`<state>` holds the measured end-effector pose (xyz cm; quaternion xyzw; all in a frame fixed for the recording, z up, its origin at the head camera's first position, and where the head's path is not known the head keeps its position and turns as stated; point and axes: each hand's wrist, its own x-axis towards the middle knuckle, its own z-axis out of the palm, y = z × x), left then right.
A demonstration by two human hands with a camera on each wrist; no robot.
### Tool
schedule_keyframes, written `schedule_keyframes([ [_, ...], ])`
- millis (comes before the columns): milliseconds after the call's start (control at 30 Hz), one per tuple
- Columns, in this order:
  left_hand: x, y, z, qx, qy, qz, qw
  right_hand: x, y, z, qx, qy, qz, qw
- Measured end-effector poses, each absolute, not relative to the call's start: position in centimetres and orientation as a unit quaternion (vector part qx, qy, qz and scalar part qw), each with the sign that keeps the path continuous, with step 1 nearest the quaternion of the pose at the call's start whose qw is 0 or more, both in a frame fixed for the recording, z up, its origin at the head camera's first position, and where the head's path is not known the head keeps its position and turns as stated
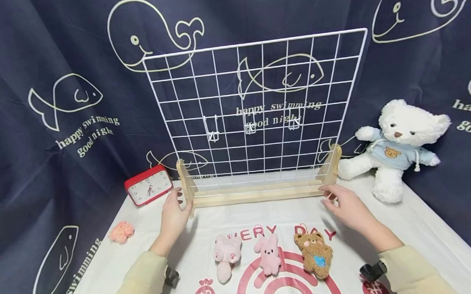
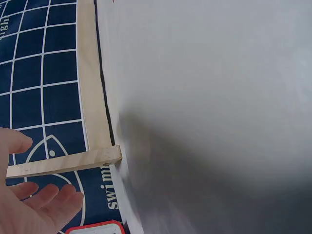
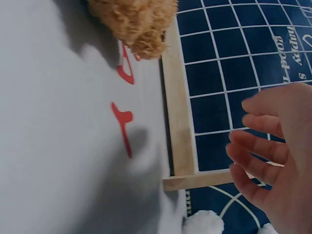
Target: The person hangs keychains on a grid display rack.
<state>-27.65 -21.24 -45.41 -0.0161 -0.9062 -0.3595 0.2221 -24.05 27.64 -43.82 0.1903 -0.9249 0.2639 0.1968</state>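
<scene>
A white wire grid rack point(image 1: 254, 44) stands upright in a wooden base point(image 1: 258, 196). My left hand point(image 1: 176, 216) is at its left wooden support point(image 2: 63, 164), thumb on one side and loosely bent fingers on the other, with gaps showing in the left wrist view. Beside the right wooden support point(image 1: 331, 168) is my right hand point(image 1: 348, 208), fingers relaxed and apart; the right wrist view shows nothing held. Three white hooks hang on the grid, including a left hook point(image 1: 213, 135). In front lie a pink plush with a tail point(image 1: 227, 256), a pink plush rabbit point(image 1: 270, 257) and a brown plush bear point(image 1: 317, 258).
A red alarm clock point(image 1: 149, 187) stands left of the rack, with a peach-pink yarn-like bundle point(image 1: 121, 232) nearer the front. At the right sits a white teddy bear point(image 1: 395, 147) in a blue top. A dark patterned curtain point(image 1: 74, 35) hangs behind the white tablecloth point(image 1: 207, 224).
</scene>
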Motion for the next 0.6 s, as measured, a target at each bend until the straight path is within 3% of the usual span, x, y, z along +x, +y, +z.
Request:
schedule_keyframes([
  [267, -28.5, -21.3, -45.8, -0.012, -0.874, -0.460, 0.155, -24.4, 26.8, -45.4, 0.214, -0.917, 0.319, 0.107],
  [600, -29.3, -21.6, -46.6, -0.002, -0.859, -0.484, 0.166, -24.6, 25.5, -46.9, 0.260, -0.896, 0.359, 0.003],
])
